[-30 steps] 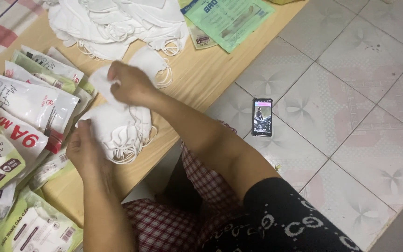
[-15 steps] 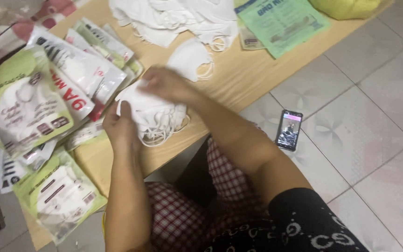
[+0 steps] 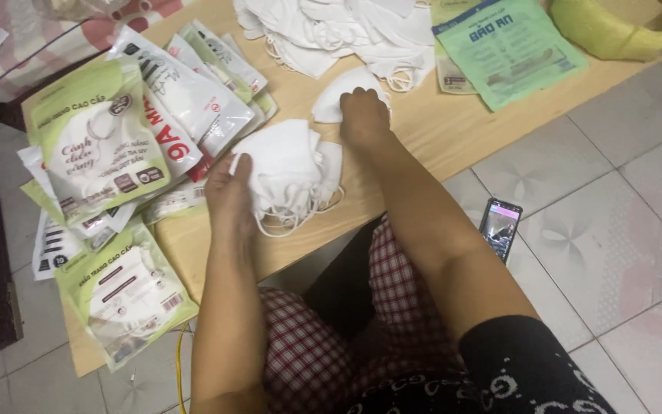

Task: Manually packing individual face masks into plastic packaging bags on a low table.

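Two hands work over a low wooden counter (image 3: 430,138). The left hand (image 3: 231,188) lies on the left edge of a stack of white masks (image 3: 289,172), fingers curled over it and gripping it. The right hand (image 3: 363,115) reaches farther, knuckles up, fingers closed on a single white mask (image 3: 335,96) that lies just beyond the stack, touching it or nearly so. Elastic loops trail from the near side of the stack onto the wood.

Farther off, a loose heap of masks (image 3: 346,31) covers the far edge of the counter. To the left, packets (image 3: 181,84) in green and white fan out, some overlapping, and a big green packet (image 3: 93,146) lies on top of them. Another green packet (image 3: 128,291) hangs over the near left corner. To the right of the heap sits a green printed sheet (image 3: 511,50), and past it a yellow bag (image 3: 607,31). On the tiled floor (image 3: 622,192) to the right lies a phone (image 3: 499,226), screen lit, near the person's checked trousers (image 3: 392,307).
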